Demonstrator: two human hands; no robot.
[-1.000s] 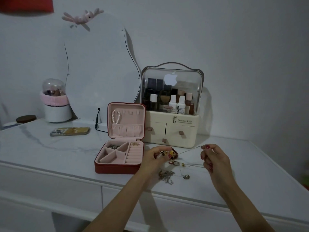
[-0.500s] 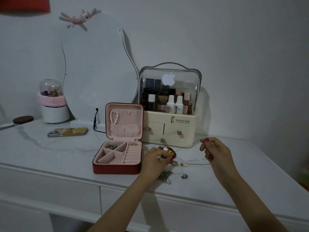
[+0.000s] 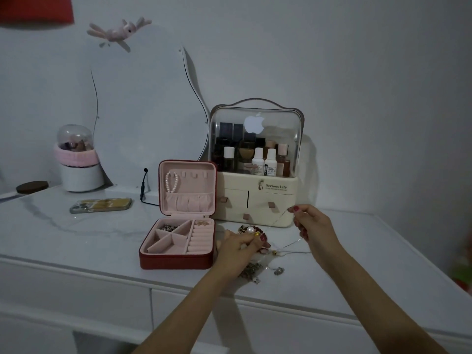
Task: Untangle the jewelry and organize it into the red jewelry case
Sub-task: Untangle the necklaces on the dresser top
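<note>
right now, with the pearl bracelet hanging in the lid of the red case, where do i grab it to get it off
Pinch the pearl bracelet near the top of its loop, just under the small hook, coming straight at the open lid of the red jewelry case from the front. It hangs as a narrow vertical loop against the pink lining, so lifting up and toward you should free it. The hook itself is too small to make out.

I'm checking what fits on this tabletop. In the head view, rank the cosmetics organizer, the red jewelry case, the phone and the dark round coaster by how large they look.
Largest to smallest as they look:
1. cosmetics organizer
2. red jewelry case, lid open
3. phone
4. dark round coaster
The coaster lies farther back at the frame's edge, so it may look smaller than it is.
</note>
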